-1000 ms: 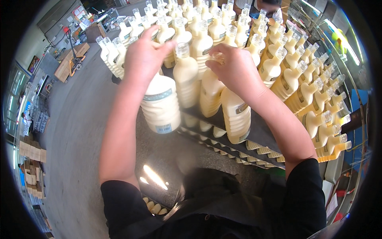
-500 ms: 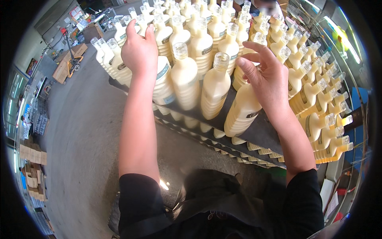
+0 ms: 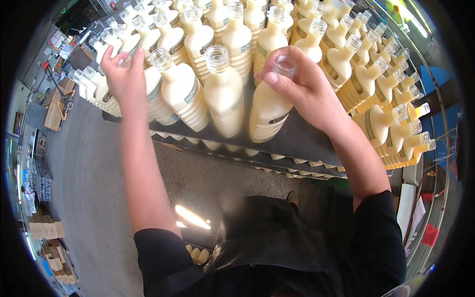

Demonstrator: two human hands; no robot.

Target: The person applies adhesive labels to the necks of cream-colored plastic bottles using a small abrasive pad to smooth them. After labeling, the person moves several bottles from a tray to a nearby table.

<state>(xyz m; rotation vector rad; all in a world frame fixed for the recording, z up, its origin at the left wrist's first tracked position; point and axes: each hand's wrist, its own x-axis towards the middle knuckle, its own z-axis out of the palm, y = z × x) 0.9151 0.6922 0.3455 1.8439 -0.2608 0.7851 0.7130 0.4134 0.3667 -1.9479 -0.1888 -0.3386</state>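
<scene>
Rows of clear bottles filled with pale yellow liquid stand on a dark sheet (image 3: 311,143). At the near edge my right hand (image 3: 309,86) is closed round the neck and shoulder of a bottle (image 3: 270,111), its open mouth showing above my thumb. This bottle tilts slightly to the right. My left hand (image 3: 127,84) is raised by the left end of the front row, thumb and forefinger apart, beside a bottle (image 3: 159,101) partly hidden by it. Between the hands stand two more front bottles, one leaning (image 3: 184,94) and one nearer the middle (image 3: 223,99).
Below the sheet, more layers of bottles (image 3: 277,157) show their edges. Rows of capless bottles (image 3: 366,81) stretch to the far right. A metal rail (image 3: 448,128) curves along the right. On the left are a pallet jack (image 3: 64,99) and stacked cartons (image 3: 47,230).
The whole view has shifted, so the bottles appear farther left and higher. My right hand has closed on the near bottle, whose neck now shows. My left hand stays beside the row's left end.
</scene>
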